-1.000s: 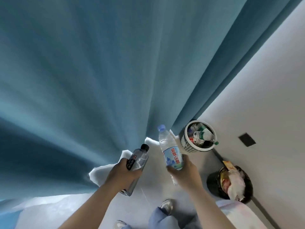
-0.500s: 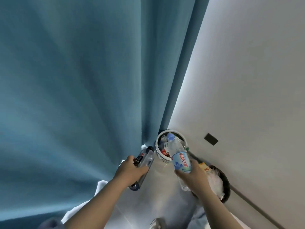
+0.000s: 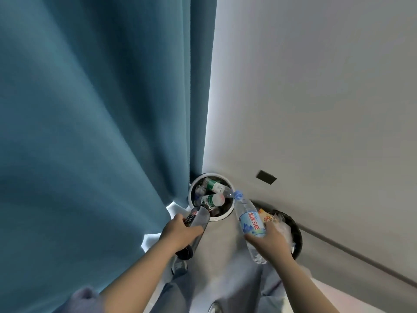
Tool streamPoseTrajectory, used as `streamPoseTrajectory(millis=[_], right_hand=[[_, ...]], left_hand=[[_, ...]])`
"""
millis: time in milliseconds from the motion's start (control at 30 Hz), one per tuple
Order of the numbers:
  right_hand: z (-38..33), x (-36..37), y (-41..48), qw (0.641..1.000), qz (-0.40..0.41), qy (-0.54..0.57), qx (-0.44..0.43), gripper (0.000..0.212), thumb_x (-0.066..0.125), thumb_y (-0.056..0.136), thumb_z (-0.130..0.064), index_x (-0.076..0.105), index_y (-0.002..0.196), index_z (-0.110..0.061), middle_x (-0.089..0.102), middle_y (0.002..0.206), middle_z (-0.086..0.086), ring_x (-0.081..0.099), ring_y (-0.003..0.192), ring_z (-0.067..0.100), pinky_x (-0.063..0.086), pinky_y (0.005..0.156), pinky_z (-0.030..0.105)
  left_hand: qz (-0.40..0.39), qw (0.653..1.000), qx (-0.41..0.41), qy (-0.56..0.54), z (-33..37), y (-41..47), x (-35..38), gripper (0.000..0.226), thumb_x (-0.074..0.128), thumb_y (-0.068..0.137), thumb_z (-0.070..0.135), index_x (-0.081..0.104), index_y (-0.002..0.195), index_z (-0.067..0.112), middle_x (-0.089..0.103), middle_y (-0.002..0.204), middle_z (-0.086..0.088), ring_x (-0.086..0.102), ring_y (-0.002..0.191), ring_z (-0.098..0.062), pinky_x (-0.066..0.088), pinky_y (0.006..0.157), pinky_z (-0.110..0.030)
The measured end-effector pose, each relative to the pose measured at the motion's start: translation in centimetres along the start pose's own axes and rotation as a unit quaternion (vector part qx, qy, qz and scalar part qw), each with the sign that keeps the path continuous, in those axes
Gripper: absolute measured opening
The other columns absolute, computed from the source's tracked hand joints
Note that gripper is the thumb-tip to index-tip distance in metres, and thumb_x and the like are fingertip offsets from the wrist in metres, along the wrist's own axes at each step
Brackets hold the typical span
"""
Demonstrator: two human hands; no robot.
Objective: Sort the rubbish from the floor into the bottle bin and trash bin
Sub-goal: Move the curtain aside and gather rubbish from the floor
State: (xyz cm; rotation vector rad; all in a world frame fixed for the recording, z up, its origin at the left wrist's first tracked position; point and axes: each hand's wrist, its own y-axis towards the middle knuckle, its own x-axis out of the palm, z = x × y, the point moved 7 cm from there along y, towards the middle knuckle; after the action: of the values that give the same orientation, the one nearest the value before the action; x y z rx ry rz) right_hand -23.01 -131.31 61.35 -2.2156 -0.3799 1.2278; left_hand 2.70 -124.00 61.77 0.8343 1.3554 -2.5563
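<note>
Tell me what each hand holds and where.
The left hand grips the dark bottle around its middle; the right hand grips the clear bottle around its lower half.

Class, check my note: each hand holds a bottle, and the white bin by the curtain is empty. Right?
No. The head view shows the white bin by the curtain holding several bottles, not empty. The left hand holds a dark bottle, the right hand a blue-capped bottle.

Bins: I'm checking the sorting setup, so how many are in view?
2. The white bottle bin stands in the corner beside the blue curtain. The black trash bin stands next to it along the wall, partly hidden by the right hand. Others may lie outside the frame.
</note>
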Motion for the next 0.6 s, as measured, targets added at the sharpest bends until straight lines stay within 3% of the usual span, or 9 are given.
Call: streamPoseTrajectory(millis=[200,367,500,600], right_hand=[[0.1,2.2,4.7,0.997,-0.031,0.007,0.07,0.049,0.071,0.072,-0.047,0.049,0.105,-0.018,0.06,0.087,-0.002,0.059,0.079,0.014,0.049,0.07,0.03],[0.6,3.2,8.8,0.994,-0.041,-0.024,0.095,0.05,0.069,0.074,-0.048,0.047,0.106,-0.017,0.06,0.092,0.001,0.058,0.082,0.017,0.047,0.07,0.03],[1.5,4.3,13.3,0.991,-0.058,-0.055,0.108,0.055,0.069,0.073,-0.049,0.046,0.11,-0.015,0.06,0.096,0.003,0.061,0.088,0.022,0.053,0.083,0.039],[2.4,5.5,16.8,0.988,-0.066,-0.082,0.113,0.053,0.067,0.075,-0.049,0.045,0.109,-0.015,0.058,0.095,0.003,0.059,0.086,0.023,0.052,0.083,0.038]], left_hand=[[-0.035,0.998,0.001,0.05,2.0,6.9,-0.1,0.06,0.063,0.079,0.05,0.047,0.124,0.013,0.055,0.108,-0.003,0.051,0.093,-0.022,0.039,0.075,-0.027],[-0.052,0.997,-0.02,0.06,2.3,11.5,1.4,0.048,0.065,0.079,0.044,0.049,0.112,0.014,0.057,0.102,-0.004,0.053,0.091,-0.025,0.04,0.073,-0.028],[-0.047,0.997,-0.041,0.053,1.9,14.9,3.4,0.043,0.065,0.079,0.043,0.046,0.105,0.015,0.054,0.098,-0.003,0.053,0.091,-0.026,0.042,0.074,-0.028],[-0.047,0.996,-0.06,0.039,0.9,17.6,5.7,0.043,0.066,0.079,0.044,0.048,0.105,0.015,0.054,0.097,-0.003,0.054,0.09,-0.025,0.04,0.072,-0.027]])
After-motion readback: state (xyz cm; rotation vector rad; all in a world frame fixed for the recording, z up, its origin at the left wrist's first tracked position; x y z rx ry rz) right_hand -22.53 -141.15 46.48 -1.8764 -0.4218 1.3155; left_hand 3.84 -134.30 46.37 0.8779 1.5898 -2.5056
